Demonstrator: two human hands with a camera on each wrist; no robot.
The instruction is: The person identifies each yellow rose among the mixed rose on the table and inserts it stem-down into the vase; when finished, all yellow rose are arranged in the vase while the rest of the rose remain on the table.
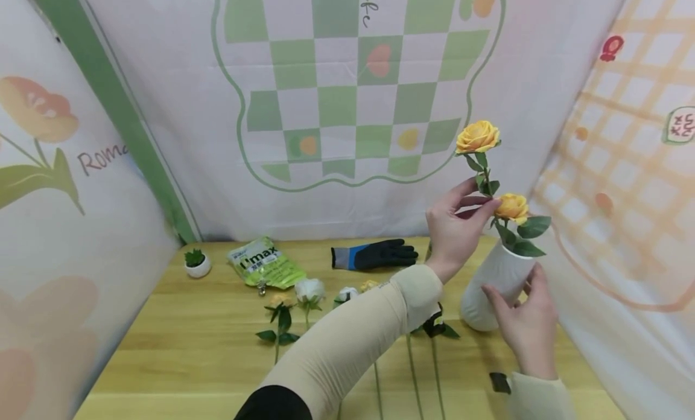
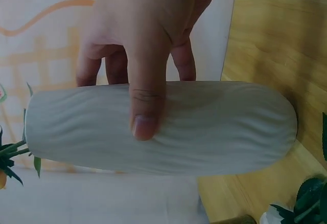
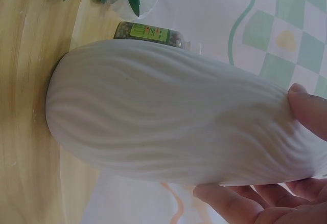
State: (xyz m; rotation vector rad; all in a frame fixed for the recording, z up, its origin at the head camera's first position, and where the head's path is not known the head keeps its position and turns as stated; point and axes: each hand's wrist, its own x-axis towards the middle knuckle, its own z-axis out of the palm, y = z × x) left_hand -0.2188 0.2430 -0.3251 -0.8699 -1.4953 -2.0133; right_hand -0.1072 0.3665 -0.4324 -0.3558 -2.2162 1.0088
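Pinching tall yellow rose (image 1: 478, 137) stem, left hand (image 1: 455, 227) fingers are pressing together, right of frame middle. Right hand (image 1: 523, 320) fingers are curling round white vase (image 1: 496, 281), lower right, standing on wooden surface (image 1: 190, 335). Second rose (image 1: 511, 207) is sitting in vase. Loose flowers (image 1: 304, 296) are lying lower middle; black glove (image 1: 374, 254) behind.

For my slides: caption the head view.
Left hand pinches a yellow rose by its stem above a white vase held by the right hand.
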